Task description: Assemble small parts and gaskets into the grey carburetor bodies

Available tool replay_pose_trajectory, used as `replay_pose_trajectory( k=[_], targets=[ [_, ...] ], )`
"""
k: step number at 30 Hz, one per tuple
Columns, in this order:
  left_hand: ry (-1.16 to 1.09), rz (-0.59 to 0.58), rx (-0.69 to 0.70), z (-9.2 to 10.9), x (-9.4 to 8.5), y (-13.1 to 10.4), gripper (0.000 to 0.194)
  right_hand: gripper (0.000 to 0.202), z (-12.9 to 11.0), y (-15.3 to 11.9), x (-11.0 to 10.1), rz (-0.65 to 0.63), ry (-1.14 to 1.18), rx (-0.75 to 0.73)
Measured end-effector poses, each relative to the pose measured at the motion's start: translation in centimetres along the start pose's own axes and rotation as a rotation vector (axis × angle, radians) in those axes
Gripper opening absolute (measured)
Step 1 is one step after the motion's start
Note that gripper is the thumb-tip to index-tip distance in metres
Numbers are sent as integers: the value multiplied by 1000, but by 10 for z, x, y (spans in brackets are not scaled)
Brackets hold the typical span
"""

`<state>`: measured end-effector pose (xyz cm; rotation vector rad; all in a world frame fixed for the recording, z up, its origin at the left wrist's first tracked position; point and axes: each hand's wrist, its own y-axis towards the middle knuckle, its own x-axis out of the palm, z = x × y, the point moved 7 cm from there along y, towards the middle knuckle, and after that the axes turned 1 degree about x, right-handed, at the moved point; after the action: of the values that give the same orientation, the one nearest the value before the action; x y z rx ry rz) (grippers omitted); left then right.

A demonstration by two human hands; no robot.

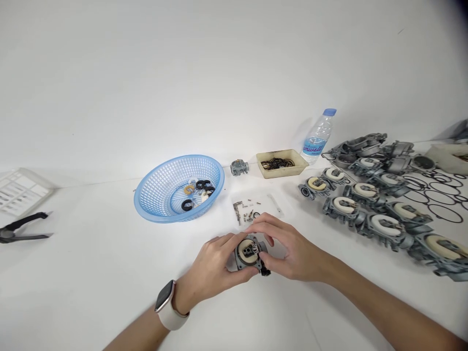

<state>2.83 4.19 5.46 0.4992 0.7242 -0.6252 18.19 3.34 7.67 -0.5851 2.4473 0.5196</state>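
Observation:
A grey metal carburetor [252,253] with a cream float [244,251] in its open face rests on the white table between my hands. My left hand [219,261] wraps its left side, thumb at the near edge and fingers at the far edge. With thumb and fingers bent, my right hand [288,251] touches the carburetor's right side; whether a small part sits under its fingertips is hidden. Just beyond lies a clear tray [270,214] with small brass jets and screws [250,214] and a black ring.
A blue basket [146,195] holding several floats stands at the back left. Behind are another carburetor [239,167], a tray of black rings [303,168] and a water bottle [316,139]. Several carburetors [387,226] crowd the right. Pliers [25,229] and a parts case [22,192] lie left.

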Motion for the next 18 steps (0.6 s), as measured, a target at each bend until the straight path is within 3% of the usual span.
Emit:
replay_pose_trajectory(
  k=[10,18],
  targets=[
    [1,3,3,3,-1,1,43,56,-7,-2,2,-45,42,-51],
    [19,-1,-4,0,0,1,55,54,0,-2,3,-9,-74,34]
  ],
)
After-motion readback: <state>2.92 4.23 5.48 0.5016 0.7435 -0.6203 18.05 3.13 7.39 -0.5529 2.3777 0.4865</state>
